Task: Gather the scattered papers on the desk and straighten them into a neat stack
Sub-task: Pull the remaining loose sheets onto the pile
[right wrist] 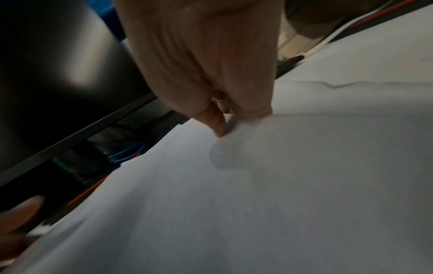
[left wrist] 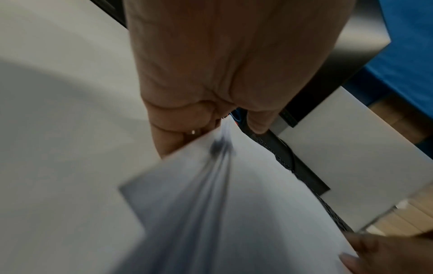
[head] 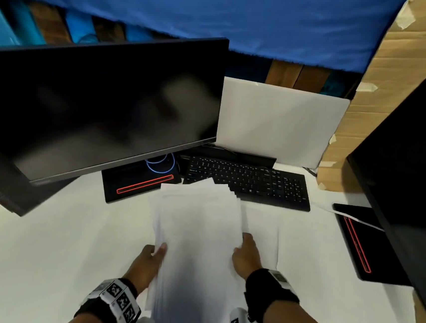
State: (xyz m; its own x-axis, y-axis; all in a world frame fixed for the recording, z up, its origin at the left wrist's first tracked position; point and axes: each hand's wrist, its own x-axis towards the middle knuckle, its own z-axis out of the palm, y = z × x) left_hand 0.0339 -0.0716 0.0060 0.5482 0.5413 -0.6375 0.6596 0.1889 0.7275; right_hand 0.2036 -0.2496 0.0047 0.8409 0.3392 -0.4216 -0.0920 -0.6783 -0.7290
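A loose bundle of white papers (head: 197, 227) is held up above the white desk (head: 51, 237), its far end fanned out near the keyboard. My left hand (head: 154, 256) grips the bundle's left edge, thumb on top; the left wrist view shows the sheets' edges (left wrist: 218, 185) pinched under that hand (left wrist: 187, 137). My right hand (head: 243, 252) grips the right edge, and in the right wrist view its fingers (right wrist: 218, 126) pinch the top sheet (right wrist: 257, 185). Another white sheet (head: 262, 233) lies flat on the desk right of the bundle. One more sheet (head: 345, 213) pokes out at the right monitor's base.
A black monitor (head: 95, 103) stands at the left on a base with a red line (head: 139, 183). A black keyboard (head: 249, 180) lies behind the papers. A second monitor (head: 414, 167) and its base (head: 357, 240) stand at the right. A white board (head: 275, 120) leans behind.
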